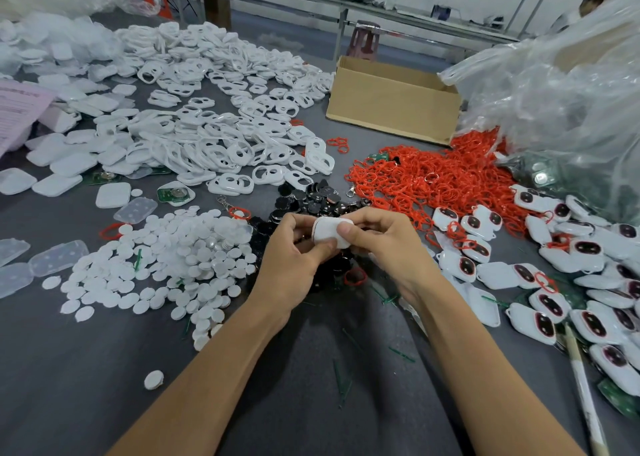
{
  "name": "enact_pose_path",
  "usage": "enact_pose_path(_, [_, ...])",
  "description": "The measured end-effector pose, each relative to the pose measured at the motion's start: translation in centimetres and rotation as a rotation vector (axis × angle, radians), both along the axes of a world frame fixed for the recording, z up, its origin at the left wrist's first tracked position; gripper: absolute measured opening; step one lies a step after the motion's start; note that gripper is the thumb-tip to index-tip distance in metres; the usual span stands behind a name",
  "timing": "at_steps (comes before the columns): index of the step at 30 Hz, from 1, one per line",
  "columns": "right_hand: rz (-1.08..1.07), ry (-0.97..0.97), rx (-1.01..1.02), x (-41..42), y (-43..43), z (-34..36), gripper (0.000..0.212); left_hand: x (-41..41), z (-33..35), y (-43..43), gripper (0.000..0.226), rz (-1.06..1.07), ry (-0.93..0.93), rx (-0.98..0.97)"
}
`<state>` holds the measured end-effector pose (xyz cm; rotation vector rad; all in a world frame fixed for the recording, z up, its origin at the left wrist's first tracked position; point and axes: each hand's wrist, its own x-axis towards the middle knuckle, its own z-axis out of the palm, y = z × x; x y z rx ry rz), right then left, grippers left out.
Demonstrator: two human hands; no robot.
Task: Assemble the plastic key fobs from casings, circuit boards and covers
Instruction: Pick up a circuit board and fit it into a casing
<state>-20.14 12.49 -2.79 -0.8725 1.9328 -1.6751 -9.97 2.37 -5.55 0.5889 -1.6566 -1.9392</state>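
White fob pinched btwn both hands; L & R.

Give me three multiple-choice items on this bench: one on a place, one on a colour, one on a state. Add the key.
1. Relative to the left hand and right hand, the pile of white discs lies:
A. to the left
B. to the right
C. between them

2. The heap of loose rings is:
A. blue
B. red
C. yellow

3. The white casing is:
A. lying untouched
B. held by both hands
C. held by the left hand alone

Key:
1 A, the discs spread out on the left hand's side.
2 B, the rings show bright red against the grey surface.
3 B, a thumb and fingers of each hand pinch the casing from either side.
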Motion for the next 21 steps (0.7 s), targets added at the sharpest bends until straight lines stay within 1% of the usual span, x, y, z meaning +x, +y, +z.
enact_pose_path(2, [-0.005,-0.025,-0.028,-0.09,0.09,0.17,0.006,0.09,0.06,-0.08,0.009,0.012,0.042,-0.074])
enact_pose_path(3, [-0.008,-0.022,-0.031,-0.09,0.13,0.26,0.005,0.13,0.19,-0.02,0.006,0.0,0.082,-0.055])
enact_pose_path(6, [-0.008,-0.016,-0.063,-0.07,0.17,0.45,0.005,0.02,0.38,0.1,0.013,-0.026,0.154,-0.019])
enact_pose_path(10, [0.0,0.016,-0.06,0.22,0.17,0.38,0.003,0.05,0.34,0.04,0.014,0.005,0.163,-0.053])
enact_pose_path(15, [-0.005,0.01,-0.05,0.49,0.08,0.63,0.005,0.17,0.33,0.14,0.017,0.05,0.2,-0.045])
enact_pose_path(19, [-0.041,-0.03,-0.077,0.73,-0.24,0.77,0.01,0.16,0.37,0.39,0.019,0.088,0.207,-0.131])
enact_pose_path(21, [-0.067,-0.025,-0.087,0.85,-0.41,0.64,0.012,0.12,0.37,0.4,0.02,0.105,0.223,-0.125])
